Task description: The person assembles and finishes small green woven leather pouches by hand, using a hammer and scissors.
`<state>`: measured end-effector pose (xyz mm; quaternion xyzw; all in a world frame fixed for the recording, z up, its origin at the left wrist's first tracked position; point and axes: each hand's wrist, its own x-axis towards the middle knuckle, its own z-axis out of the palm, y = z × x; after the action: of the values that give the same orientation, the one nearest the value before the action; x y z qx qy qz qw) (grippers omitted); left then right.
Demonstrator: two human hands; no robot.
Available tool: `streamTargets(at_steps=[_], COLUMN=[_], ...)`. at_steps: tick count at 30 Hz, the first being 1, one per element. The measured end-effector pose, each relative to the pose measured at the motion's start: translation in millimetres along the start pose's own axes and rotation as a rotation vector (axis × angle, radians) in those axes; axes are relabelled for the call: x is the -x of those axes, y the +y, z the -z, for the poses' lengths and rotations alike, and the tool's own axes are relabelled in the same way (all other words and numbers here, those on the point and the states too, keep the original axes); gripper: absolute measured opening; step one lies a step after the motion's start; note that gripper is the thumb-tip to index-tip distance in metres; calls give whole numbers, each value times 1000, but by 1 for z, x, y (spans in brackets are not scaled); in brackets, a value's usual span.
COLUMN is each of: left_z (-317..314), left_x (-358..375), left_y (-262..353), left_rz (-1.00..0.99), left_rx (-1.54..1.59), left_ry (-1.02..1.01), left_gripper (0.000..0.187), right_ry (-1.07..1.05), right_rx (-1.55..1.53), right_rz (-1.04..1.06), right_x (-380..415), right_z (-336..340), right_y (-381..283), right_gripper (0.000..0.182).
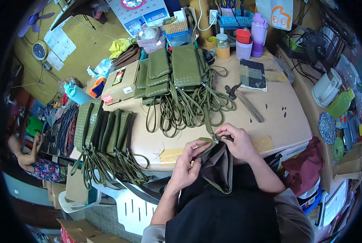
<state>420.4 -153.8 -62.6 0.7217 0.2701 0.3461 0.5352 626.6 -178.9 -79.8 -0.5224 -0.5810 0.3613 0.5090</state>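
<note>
Over my lap I hold an olive-green zip pouch (pixel 216 164), opened so its dark lining shows. My left hand (pixel 187 165) is closed on the pouch's left edge. My right hand (pixel 237 142) pinches its upper right edge beside a metal clip, from which a green strap runs up onto the table. Just beyond my hands lies a stack of green woven-pattern pouches (pixel 186 67) with their wrist straps (pixel 189 106) trailing toward me. A second row of pouches (pixel 93 125) stands at the table's left edge, straps hanging over the side.
A hammer (pixel 247 104) and a notebook (pixel 252 74) lie on the table (pixel 286 109) to the right. Behind are a cardboard box (pixel 122 83), a purple bottle (pixel 258 34) and cups. A kettle (pixel 326 88) stands far right. At far left sits another person (pixel 27 158).
</note>
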Motion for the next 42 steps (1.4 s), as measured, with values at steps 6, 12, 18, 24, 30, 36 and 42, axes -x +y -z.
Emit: streamTargets(at_steps=[6, 12, 18, 24, 30, 36, 42], left_z=[19, 9, 4, -2, -2, -8, -4], left_x=[1, 0, -7, -34, -41, -38, -25], left_y=[-39, -67, -12, -11, -5, -25, -71], left_rz=[327, 227, -99, -171, -83, -166, 330], left_rx=[830, 645, -306, -488, -630, -696, 251], left_ry=[-225, -90, 139, -54, -206, -114, 9], left_gripper=[47, 35, 16, 21, 14, 10, 16], right_ry=[-385, -175, -45, -96, -161, -194, 18], right_rx=[-216, -552, -491, -329, -241, -407, -28], right_rz=[-161, -388, -479, -391, -353, -377, -160], right_x=[-5, 1, 7, 2, -2, 1, 8], right_z=[15, 1, 0, -1, -4, -8, -18], right_y=[26, 69, 55, 55, 53, 57, 41], right_gripper=[9, 12, 14, 12, 9, 12, 25])
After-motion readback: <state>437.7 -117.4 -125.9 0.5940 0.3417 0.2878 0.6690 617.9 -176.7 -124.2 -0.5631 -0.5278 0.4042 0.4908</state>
